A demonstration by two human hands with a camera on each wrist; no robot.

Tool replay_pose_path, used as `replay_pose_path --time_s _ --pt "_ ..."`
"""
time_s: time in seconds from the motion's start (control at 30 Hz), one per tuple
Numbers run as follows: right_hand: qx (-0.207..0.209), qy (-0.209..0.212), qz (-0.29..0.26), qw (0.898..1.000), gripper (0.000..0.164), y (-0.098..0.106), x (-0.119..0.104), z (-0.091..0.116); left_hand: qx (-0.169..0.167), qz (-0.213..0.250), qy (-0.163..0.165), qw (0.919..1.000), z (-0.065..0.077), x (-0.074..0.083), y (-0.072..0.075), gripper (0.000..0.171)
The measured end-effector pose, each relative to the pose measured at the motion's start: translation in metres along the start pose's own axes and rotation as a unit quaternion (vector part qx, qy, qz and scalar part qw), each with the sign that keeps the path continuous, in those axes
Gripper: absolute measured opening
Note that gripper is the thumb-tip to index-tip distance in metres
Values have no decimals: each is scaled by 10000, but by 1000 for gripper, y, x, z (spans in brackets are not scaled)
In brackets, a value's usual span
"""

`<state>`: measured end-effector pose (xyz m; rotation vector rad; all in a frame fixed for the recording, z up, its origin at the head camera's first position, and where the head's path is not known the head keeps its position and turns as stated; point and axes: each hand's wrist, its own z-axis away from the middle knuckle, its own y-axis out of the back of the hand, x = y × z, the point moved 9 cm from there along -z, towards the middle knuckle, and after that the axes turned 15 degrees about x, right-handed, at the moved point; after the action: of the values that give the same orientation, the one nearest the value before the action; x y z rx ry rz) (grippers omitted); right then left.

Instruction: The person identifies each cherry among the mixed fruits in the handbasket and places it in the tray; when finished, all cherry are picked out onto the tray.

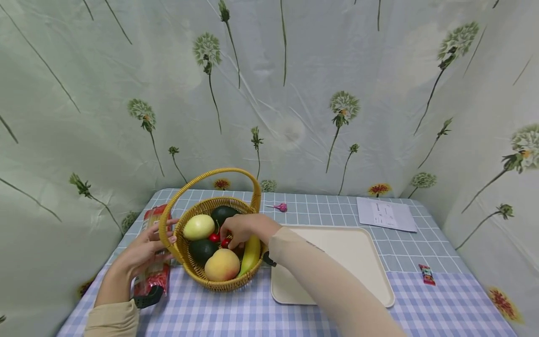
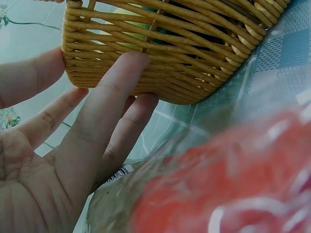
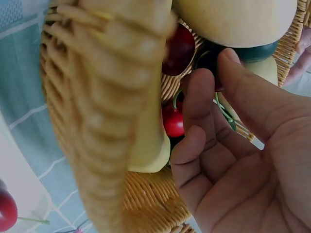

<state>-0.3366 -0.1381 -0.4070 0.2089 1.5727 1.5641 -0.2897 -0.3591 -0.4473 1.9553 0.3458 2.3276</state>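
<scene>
A yellow wicker basket [image 1: 223,284] with a tall handle holds a peach [image 1: 222,265], a banana [image 1: 251,255], a pale yellow-green oval fruit [image 1: 199,227], dark green fruits [image 1: 203,251] and red cherries [image 1: 214,238]. Inside it, my right hand [image 1: 242,230] pinches a cherry [image 1: 225,243] between thumb and fingertips; in the right wrist view the fingers mostly hide it. Another bright cherry [image 3: 173,121] lies beside those fingers. My left hand [image 1: 145,250] rests its extended fingers against the basket's left side, and the left wrist view shows the fingertips [image 2: 133,60] on the woven wall.
A red plastic packet [image 1: 157,276] lies under the left hand. Right of the basket is a cream tray [image 1: 375,281]; one cherry [image 3: 7,211] is on it. A pink lollipop [image 1: 282,207], a white envelope [image 1: 386,214] and a small wrapped candy [image 1: 427,274] lie around.
</scene>
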Motion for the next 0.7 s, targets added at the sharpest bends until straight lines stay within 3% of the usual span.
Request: replay_pose_path --time_s 0.3,0.5,0.7 --pt "256 454 600 9968 30 13 1 4 -3 -2 -13 10000 -1 0 0 62" --pt "517 744 318 9954 28 23 4 10 -45 19 10 10000 -3 0 1 62" --pt "768 746 -204 9940 26 33 13 21 -117 72 -13 9999 -3 0 2 58"
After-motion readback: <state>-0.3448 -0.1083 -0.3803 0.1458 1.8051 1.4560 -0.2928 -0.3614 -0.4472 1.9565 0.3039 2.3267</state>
